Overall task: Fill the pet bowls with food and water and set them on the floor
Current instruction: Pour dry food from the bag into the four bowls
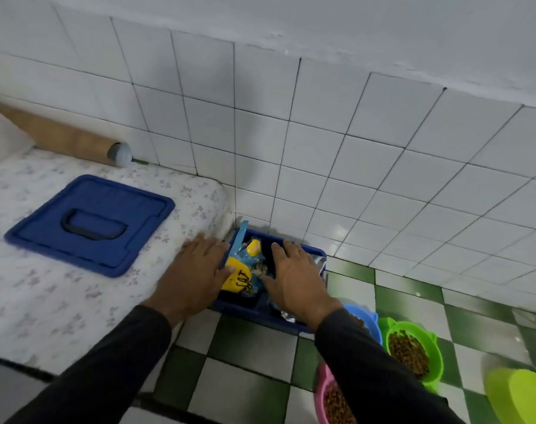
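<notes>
So the person is leaning over a blue storage bin [269, 313] tucked into the corner where the tiled wall meets the checkered floor [245, 381], right against the end of the floral-covered mattress [62, 301]. The bin's blue lid [91, 224] lies flat on the mattress, well in from its edge, probably parked there so the bin stays open.

The left hand [196, 270] looks relaxed, fingers fairly straight, resting at the bin's left rim and touching the yellow-and-blue cat food bag [240, 275] inside. The right hand [294, 276] is spread flat over the bin's right side, pressing on a silvery bag; it isn't clearly gripping anything. Looks like the food is getting pushed back into storage.

Makes sense, since three bowls already sit on the floor just right of the bin with kibble in them: the blue bowl [366, 321], green bowl [413, 350] and pink bowl [329, 396]. A lime bowl [520, 393] at the bottom-right corner is too blurry to judge. Water probably comes next.
</notes>
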